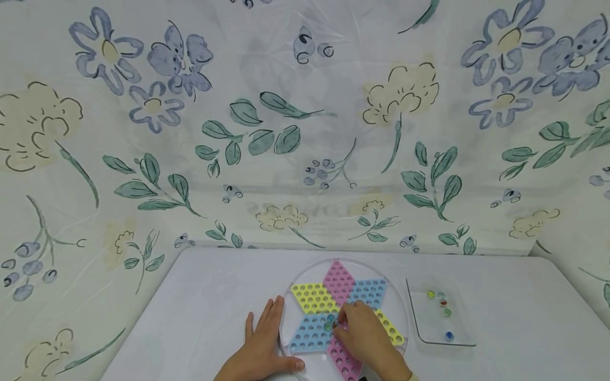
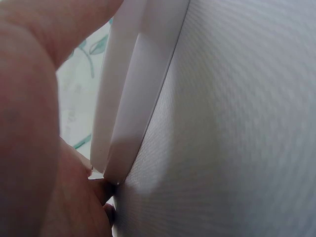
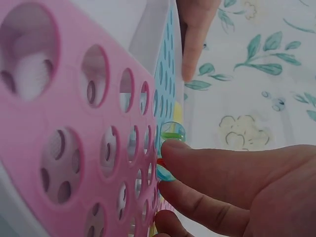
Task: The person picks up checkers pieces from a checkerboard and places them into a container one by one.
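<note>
The round, clear, red-swirled glass marble point(image 3: 164, 173) should be light, hard, slippery; grip opposite sides. The right hand point(image 1: 366, 334) pinches it; the left hand point(image 1: 263, 341) lies spread.

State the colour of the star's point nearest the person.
The nearest point is pink, clearest in the right wrist view.

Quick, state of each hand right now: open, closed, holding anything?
Left hand: open, at the edge of the board.
Right hand: pinching a marble.
</note>
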`<state>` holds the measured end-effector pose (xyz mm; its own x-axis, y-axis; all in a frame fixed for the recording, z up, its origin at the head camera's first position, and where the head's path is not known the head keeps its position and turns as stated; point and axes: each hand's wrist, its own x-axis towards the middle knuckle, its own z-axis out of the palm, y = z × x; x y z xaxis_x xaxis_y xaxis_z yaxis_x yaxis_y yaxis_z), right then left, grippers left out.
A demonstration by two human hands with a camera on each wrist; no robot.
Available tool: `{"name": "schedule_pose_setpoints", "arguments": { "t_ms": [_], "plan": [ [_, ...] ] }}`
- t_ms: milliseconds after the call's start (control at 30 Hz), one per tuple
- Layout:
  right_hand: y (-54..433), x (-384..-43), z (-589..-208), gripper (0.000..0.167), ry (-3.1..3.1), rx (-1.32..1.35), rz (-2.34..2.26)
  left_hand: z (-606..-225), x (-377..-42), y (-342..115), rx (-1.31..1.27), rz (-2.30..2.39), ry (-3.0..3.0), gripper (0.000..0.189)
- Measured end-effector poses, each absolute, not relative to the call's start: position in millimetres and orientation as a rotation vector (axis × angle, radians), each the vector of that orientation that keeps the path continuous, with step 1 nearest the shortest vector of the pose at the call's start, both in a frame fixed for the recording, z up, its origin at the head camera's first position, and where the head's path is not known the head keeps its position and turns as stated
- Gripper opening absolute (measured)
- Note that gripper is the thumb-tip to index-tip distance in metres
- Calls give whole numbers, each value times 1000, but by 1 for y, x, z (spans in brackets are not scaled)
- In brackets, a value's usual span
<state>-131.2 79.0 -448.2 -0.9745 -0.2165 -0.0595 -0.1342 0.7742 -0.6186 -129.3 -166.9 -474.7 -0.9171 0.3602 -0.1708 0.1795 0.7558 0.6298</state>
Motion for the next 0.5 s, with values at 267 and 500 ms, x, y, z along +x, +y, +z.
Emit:
{"name": "schedule_pose_setpoints", "arguments": {
  "t_ms": [267,500],
  "plan": [
    [79,-129,-449,17,2855,-320,-990,-474,-129,-167,411,921,2658,137],
    [79,-129,-452,17,2881,-345,-979,-473,-130,-166,409,918,2664,137]
  ]
}}
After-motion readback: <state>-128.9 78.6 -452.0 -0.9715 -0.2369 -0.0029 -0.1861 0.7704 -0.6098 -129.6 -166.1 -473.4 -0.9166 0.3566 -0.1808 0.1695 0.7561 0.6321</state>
